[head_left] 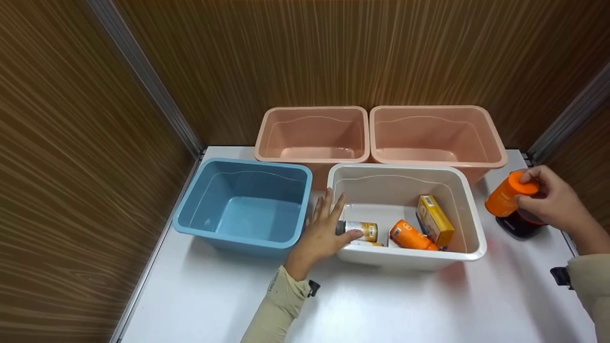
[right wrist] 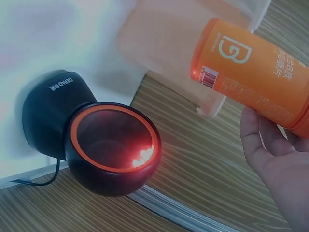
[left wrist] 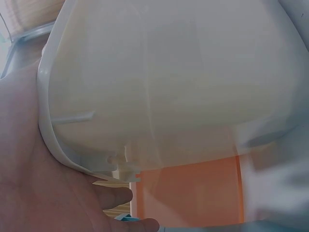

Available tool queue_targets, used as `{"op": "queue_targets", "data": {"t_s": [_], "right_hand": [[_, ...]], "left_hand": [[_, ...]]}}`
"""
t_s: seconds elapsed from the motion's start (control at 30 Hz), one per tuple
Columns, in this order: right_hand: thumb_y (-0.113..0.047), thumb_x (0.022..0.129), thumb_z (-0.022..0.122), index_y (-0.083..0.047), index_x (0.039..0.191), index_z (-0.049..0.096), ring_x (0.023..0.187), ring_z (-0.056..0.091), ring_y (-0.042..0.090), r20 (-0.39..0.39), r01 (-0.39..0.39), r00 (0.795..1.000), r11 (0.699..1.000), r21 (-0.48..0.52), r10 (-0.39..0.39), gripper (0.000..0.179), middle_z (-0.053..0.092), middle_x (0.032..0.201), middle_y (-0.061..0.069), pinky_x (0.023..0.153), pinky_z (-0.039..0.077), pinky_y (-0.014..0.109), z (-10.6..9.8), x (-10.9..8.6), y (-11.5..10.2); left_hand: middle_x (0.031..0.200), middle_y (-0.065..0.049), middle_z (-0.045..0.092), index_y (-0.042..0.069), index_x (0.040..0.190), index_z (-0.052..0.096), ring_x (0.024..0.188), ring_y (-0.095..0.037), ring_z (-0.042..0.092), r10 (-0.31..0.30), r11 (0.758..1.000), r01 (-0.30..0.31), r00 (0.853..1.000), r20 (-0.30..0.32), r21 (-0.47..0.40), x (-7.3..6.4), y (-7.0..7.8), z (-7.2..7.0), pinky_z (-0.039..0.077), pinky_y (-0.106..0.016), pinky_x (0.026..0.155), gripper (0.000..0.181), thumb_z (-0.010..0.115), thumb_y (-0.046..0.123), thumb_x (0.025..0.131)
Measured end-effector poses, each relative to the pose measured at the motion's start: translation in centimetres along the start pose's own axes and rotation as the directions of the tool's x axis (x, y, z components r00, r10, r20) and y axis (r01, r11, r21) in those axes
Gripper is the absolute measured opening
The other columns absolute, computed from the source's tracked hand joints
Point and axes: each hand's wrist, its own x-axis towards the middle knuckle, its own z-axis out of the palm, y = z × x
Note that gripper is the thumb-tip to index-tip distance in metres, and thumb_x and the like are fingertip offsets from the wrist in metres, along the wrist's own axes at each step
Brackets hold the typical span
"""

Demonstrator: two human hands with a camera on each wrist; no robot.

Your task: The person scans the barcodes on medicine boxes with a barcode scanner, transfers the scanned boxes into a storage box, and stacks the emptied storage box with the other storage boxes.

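My right hand (head_left: 553, 197) holds an orange bottle (head_left: 503, 197) by its cap end, tilted above a black desktop barcode scanner (head_left: 519, 227). In the right wrist view the bottle's printed barcode label (right wrist: 208, 77) shows, apart from the scanner's round window (right wrist: 113, 137), which glows red. Spread fingers of my left hand (head_left: 321, 240) lie over the left rim of a white bin (head_left: 405, 257); the left wrist view shows that hand against the rim (left wrist: 44, 96). Inside the bin lie a yellow-and-white can (head_left: 364, 230), another orange bottle (head_left: 411, 236) and a yellow box (head_left: 435, 221).
Left of the white bin stands a blue bin (head_left: 243, 240). Two pink bins, one at the left (head_left: 312, 161) and one at the right (head_left: 438, 164), stand behind. Wood-grain panels (head_left: 333, 52) enclose the white table (head_left: 381, 305) at the back and sides.
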Motion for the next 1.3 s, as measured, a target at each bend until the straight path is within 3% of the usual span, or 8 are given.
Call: {"op": "queue_targets", "data": {"t_s": [0.13, 0.4, 0.53, 0.73, 0.9, 1.03, 1.3], "right_hand": [[0.001, 0.085, 0.062, 0.0, 0.11, 0.04, 0.083, 0.048, 0.011, 0.023, -0.003, 1.0, 1.0, 0.018, 0.003, 0.033, 0.044, 0.112, 0.007, 0.064, 0.047, 0.012, 0.4, 0.2, 0.2], [0.0, 0.086, 0.061, -0.002, 0.111, 0.041, 0.08, 0.047, 0.016, 0.061, -0.019, 0.998, 1.0, 0.002, 0.019, 0.032, 0.042, 0.113, 0.006, 0.059, 0.048, 0.021, 0.7, 0.2, 0.3], [0.002, 0.086, 0.06, -0.001, 0.11, 0.041, 0.081, 0.047, 0.015, 0.063, -0.003, 0.998, 1.0, 0.009, 0.002, 0.031, 0.042, 0.115, 0.006, 0.062, 0.047, 0.017, 0.8, 0.2, 0.4], [0.0, 0.087, 0.061, 0.0, 0.111, 0.041, 0.089, 0.046, 0.012, 0.093, 0.0, 0.996, 1.0, 0.022, -0.002, 0.031, 0.042, 0.118, 0.007, 0.073, 0.04, 0.006, 0.9, 0.2, 0.5], [-0.001, 0.088, 0.061, 0.0, 0.111, 0.04, 0.09, 0.046, 0.012, 0.116, 0.007, 0.993, 1.0, 0.027, -0.01, 0.031, 0.041, 0.118, 0.01, 0.073, 0.04, 0.006, 1.1, 0.2, 0.6], [0.003, 0.086, 0.061, 0.003, 0.111, 0.041, 0.089, 0.048, 0.01, 0.126, 0.028, 0.992, 0.999, 0.018, -0.03, 0.032, 0.042, 0.121, 0.014, 0.073, 0.041, 0.007, 1.1, 0.2, 0.4], [0.006, 0.086, 0.061, 0.005, 0.112, 0.042, 0.085, 0.047, 0.008, 0.135, -0.025, 0.991, 1.0, 0.005, 0.024, 0.033, 0.042, 0.12, 0.016, 0.071, 0.041, 0.007, 1.0, 0.3, -0.5]], "left_hand": [[0.158, -0.005, -0.009, 0.035, 0.152, 0.002, 0.139, -0.04, -0.007, 0.016, 1.0, -0.016, 1.0, -0.014, -0.017, -0.1, 0.0, 0.0, 0.007, -0.062, 0.105, 0.093, 0.051, 0.07, 0.082], [0.157, -0.005, -0.01, 0.034, 0.152, 0.0, 0.138, -0.041, -0.009, 0.015, 1.0, -0.015, 1.0, -0.004, 0.001, -0.1, 0.0, 0.0, 0.008, -0.062, 0.105, 0.094, 0.045, 0.075, 0.08], [0.157, -0.004, -0.01, 0.036, 0.151, -0.001, 0.138, -0.04, -0.009, 0.01, 1.0, -0.01, 1.0, 0.0, -0.017, 0.0, 0.0, 0.0, 0.008, -0.062, 0.104, 0.094, 0.047, 0.074, 0.08], [0.157, -0.003, -0.011, 0.034, 0.152, 0.001, 0.138, -0.039, -0.009, 0.006, 1.0, -0.006, 1.0, -0.004, 0.003, 0.0, 0.0, 0.1, 0.007, -0.06, 0.106, 0.096, 0.039, 0.081, 0.077], [0.157, -0.003, -0.011, 0.033, 0.152, 0.002, 0.138, -0.04, -0.008, 0.005, 1.0, -0.005, 1.0, -0.011, -0.006, 0.0, -0.1, 0.2, 0.007, -0.06, 0.106, 0.095, 0.046, 0.076, 0.08], [0.157, -0.003, -0.012, 0.036, 0.151, -0.001, 0.139, -0.041, -0.005, -0.002, 1.0, 0.002, 1.0, 0.0, -0.004, 0.0, 0.0, 0.2, 0.012, -0.062, 0.104, 0.096, 0.04, 0.081, 0.077], [0.157, -0.002, -0.013, 0.037, 0.151, -0.001, 0.139, -0.04, -0.005, -0.008, 1.0, 0.008, 1.0, 0.004, 0.004, 0.0, 0.0, 0.1, 0.011, -0.061, 0.105, 0.097, 0.036, 0.084, 0.074]]}}
